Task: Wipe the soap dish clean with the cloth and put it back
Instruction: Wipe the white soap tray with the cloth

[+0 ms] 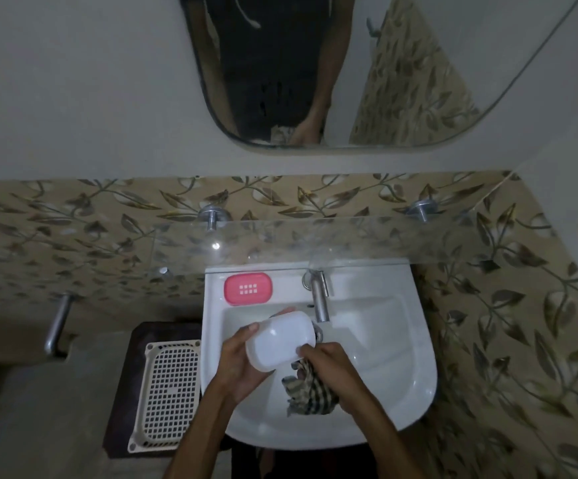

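Note:
My left hand (pixel 242 363) holds a white oval soap dish (pixel 279 340) over the basin of the white sink (pixel 401 382), its underside turned toward me. My right hand (pixel 329 366) grips a checked cloth (pixel 310 392) and touches the dish's right end; the cloth hangs below the hand. A pink slotted soap tray (pixel 248 288) rests on the sink's back left ledge.
A chrome tap (pixel 319 299) juts over the basin just behind the dish. A glass shelf (pixel 315 236) spans the wall above the sink. A beige plastic basket (pixel 170 392) sits on the floor to the left. A mirror (pixel 332 81) hangs above.

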